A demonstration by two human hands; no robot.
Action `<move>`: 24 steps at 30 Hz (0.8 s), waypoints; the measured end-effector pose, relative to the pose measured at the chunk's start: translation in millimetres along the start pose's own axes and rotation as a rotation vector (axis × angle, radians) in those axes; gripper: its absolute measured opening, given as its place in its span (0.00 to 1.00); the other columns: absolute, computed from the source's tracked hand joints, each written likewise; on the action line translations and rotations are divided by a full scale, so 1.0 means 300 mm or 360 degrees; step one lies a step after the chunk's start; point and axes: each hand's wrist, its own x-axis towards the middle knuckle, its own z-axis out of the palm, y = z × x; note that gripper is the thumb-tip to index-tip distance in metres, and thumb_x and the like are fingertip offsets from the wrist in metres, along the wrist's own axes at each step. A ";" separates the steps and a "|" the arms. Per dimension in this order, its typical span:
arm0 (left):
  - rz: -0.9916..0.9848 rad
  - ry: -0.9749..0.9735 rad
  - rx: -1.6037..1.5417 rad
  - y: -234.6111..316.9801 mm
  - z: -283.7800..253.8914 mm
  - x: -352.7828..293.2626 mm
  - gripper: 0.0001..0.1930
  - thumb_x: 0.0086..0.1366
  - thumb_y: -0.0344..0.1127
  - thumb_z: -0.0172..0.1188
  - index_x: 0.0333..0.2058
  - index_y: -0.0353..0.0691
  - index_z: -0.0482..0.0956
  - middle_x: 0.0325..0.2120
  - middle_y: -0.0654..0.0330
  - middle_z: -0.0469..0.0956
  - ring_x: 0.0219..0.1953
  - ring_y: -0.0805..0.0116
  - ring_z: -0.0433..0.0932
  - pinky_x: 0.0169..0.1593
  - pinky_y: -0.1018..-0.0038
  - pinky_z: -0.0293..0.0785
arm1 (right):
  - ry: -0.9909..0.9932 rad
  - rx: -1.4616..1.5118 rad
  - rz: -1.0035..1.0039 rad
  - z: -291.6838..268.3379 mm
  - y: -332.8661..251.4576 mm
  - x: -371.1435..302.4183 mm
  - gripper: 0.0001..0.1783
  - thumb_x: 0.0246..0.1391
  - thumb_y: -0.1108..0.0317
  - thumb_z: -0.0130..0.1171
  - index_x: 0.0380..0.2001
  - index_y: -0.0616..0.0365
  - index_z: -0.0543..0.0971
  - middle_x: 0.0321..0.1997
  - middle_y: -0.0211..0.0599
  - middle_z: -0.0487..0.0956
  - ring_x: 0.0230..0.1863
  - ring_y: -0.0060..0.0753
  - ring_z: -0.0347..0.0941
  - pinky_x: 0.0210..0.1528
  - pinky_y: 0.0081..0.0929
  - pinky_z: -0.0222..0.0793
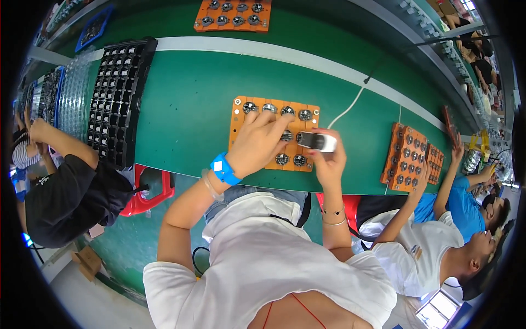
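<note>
Head view. The work item is an orange board (291, 165) carrying round electronic modules (305, 115) in rows. It lies flat on the green counter (186, 109), close to the near edge. The left hand (258, 132) extends over the left half of the board, palm down, fingers spread and fingertips at the modules; whether its grip is closed on a module cannot be told. A blue wristband (224, 169) is fitted to the left wrist. The right hand (331, 160) is at the right edge of the board. Its grip is closed around a black-and-white handheld device (318, 141), slightly blurred, with the black end over the board. A white cable (349, 108) runs from near the device to the white strip (263, 55) along the far side of the counter. A second orange board (230, 13) with modules is located beyond this strip. A black compartment tray (143, 82) occupies the left part of the counter, with clear plastic trays (74, 90) to its left. Toward the right end, a co-worker's hand (422, 178) touches another loaded orange board (395, 153) near the near edge.
</note>
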 end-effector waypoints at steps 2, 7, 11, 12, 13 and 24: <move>-0.0047 -0.0058 0.0097 -0.013 -0.001 -0.009 0.27 0.47 0.35 0.67 0.47 0.41 0.68 0.34 0.66 0.77 0.40 0.64 0.70 0.43 0.69 0.59 | 0.0244 0.0344 0.0073 -0.002 -0.003 -0.006 0.28 0.49 0.65 0.64 0.49 0.64 0.65 0.47 0.41 0.72 0.52 0.35 0.68 0.55 0.33 0.64; -0.0041 -0.0038 0.0105 -0.050 -0.037 -0.054 0.25 0.49 0.34 0.65 0.47 0.42 0.70 0.37 0.64 0.76 0.40 0.63 0.69 0.43 0.68 0.60 | 0.0057 0.0072 -0.0057 -0.014 -0.011 0.016 0.24 0.46 0.69 0.65 0.46 0.63 0.69 0.45 0.41 0.73 0.50 0.35 0.68 0.52 0.30 0.65; -0.0069 -0.0074 0.0012 -0.082 -0.039 -0.067 0.23 0.49 0.33 0.65 0.45 0.42 0.70 0.37 0.63 0.75 0.39 0.62 0.69 0.44 0.68 0.60 | -0.0119 -0.0172 -0.0059 0.027 -0.036 0.034 0.23 0.39 0.77 0.64 0.43 0.61 0.72 0.45 0.41 0.74 0.47 0.36 0.68 0.50 0.30 0.64; -0.0060 -0.0007 -0.0090 -0.076 -0.035 -0.065 0.23 0.49 0.33 0.65 0.45 0.41 0.70 0.37 0.63 0.74 0.39 0.61 0.69 0.44 0.68 0.61 | -0.0145 -0.0233 -0.0142 0.045 -0.048 0.053 0.24 0.35 0.79 0.63 0.42 0.62 0.74 0.44 0.40 0.75 0.45 0.35 0.68 0.49 0.30 0.64; -0.0050 0.0055 -0.0195 -0.063 -0.035 -0.060 0.22 0.49 0.32 0.65 0.44 0.41 0.70 0.36 0.63 0.74 0.38 0.60 0.68 0.45 0.67 0.61 | -0.0115 -0.0312 -0.0192 0.069 -0.065 0.070 0.23 0.33 0.78 0.64 0.40 0.58 0.77 0.41 0.36 0.77 0.41 0.38 0.70 0.45 0.29 0.65; -0.0123 0.0054 -0.0219 -0.056 -0.066 -0.062 0.27 0.49 0.33 0.66 0.49 0.41 0.68 0.38 0.61 0.76 0.41 0.60 0.69 0.48 0.67 0.61 | -0.0141 -0.0185 -0.0084 0.105 -0.049 0.051 0.22 0.37 0.76 0.64 0.42 0.60 0.76 0.41 0.38 0.77 0.42 0.36 0.69 0.46 0.28 0.65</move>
